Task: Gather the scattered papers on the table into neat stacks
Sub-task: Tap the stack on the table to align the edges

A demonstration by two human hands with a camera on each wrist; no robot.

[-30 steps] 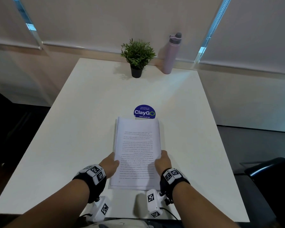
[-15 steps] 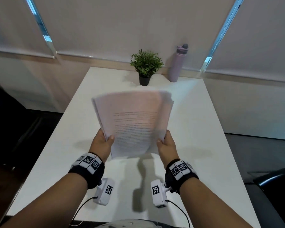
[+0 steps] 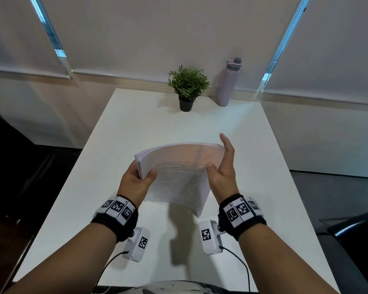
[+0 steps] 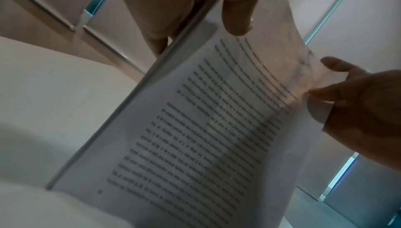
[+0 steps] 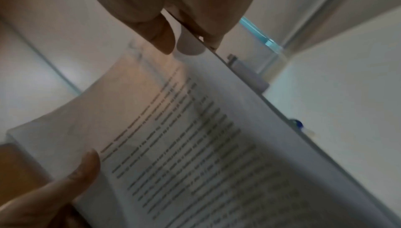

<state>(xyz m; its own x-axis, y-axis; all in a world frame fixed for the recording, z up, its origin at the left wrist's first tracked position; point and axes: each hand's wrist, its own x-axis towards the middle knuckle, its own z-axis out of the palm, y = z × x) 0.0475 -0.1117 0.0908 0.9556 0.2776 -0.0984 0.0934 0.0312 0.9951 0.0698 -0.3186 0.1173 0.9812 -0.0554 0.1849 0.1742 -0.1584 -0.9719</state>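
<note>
Head view shows our hands, left and right, pinching the gathered papers by their side edges above the desk, so we judge only squaring and setting down remains.

head: above, forward-down | wrists: close, blurred, perhaps upward | shared: papers

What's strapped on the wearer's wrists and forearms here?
Bare forearms, no sleeves or gloves. Each wrist wears a black band topped with white tiles printed with black square fiducial markers: left hand, right hand. A white camera module bearing one marker hangs under each wrist, trailing a thin black cable.
</note>
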